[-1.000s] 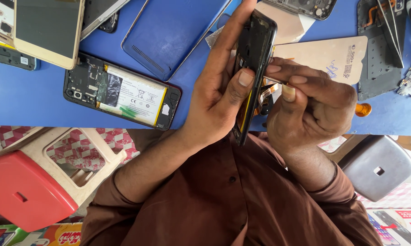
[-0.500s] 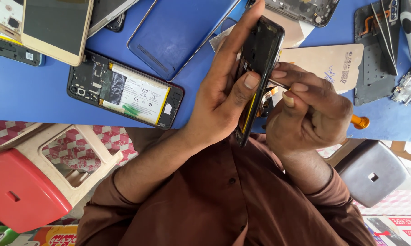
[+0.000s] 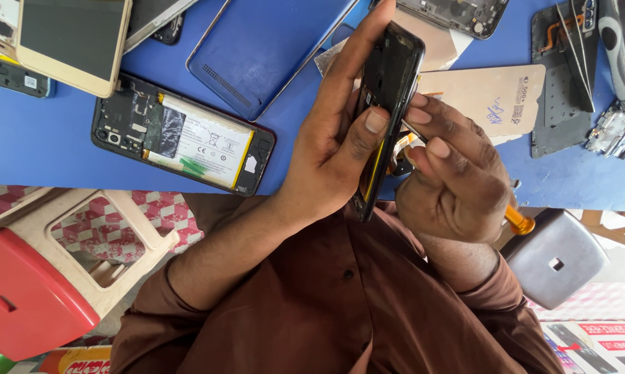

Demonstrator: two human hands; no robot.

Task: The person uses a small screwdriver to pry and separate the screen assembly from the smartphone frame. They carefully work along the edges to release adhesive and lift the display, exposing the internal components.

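Observation:
My left hand (image 3: 340,138) grips a black phone frame (image 3: 390,83), held edge-on and upright over the blue table (image 3: 63,159); the thumb presses its side and a finger runs up its back. My right hand (image 3: 458,180) is closed around a screwdriver with an orange handle end (image 3: 519,223); its thin metal shaft touches the frame's inner side. An orange flex part (image 3: 404,147) shows between the two hands.
An opened phone with its battery exposed (image 3: 184,135) lies left of my hands. A blue back cover (image 3: 264,48), a gold phone (image 3: 74,41), tan sheets (image 3: 492,97) and dark phone parts with tweezers (image 3: 568,69) crowd the table. A red stool (image 3: 29,298) and a grey stool (image 3: 555,260) stand below.
The view has drifted slightly; the screwdriver's orange end has dropped lower to the right of my right hand. Both hands keep their hold on the frame and the tool.

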